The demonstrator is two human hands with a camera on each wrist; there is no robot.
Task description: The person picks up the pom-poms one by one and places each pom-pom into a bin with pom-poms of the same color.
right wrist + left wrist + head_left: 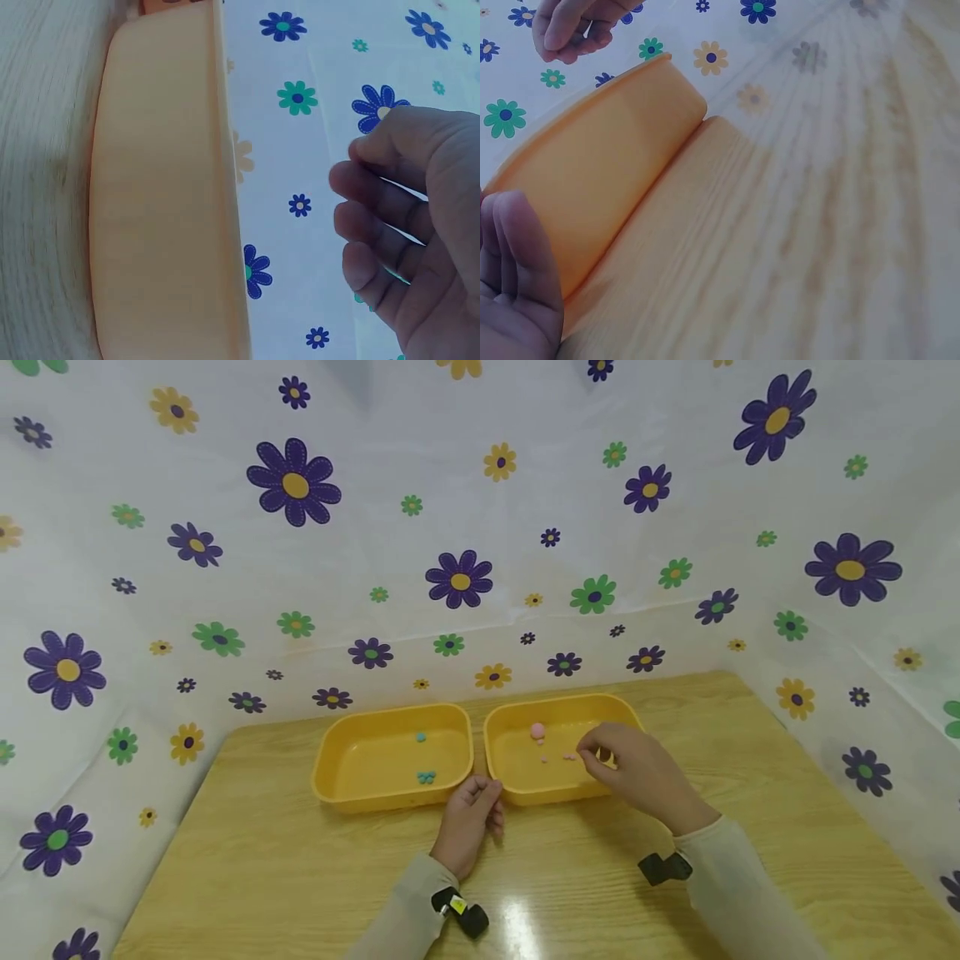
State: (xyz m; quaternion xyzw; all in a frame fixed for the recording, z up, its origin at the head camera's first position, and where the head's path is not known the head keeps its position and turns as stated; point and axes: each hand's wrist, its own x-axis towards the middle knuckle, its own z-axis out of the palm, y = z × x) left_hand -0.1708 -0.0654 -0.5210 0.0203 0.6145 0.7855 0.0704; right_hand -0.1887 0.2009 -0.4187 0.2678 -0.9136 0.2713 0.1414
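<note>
Two yellow trays stand side by side on the wooden table. In the head view, the right tray [517, 792] holds a round pink ball [537, 731] and several tiny pink pieces [544, 759]. My right hand [637, 768] hovers over its right side, thumb and index fingertips close together; I cannot tell if a tiny piece is between them. The left tray [375, 803] holds several small teal pieces [426, 777] and another teal piece [421, 737]. My left hand [468, 822] rests at the right tray's near left corner, its fingers [525, 247] beside the tray's outer wall.
A white cloth [360, 577] with purple, green and yellow flowers rises behind the table [300, 877] and on both sides. Black straps with small devices sit on the left wrist [459, 910] and right wrist [665, 868].
</note>
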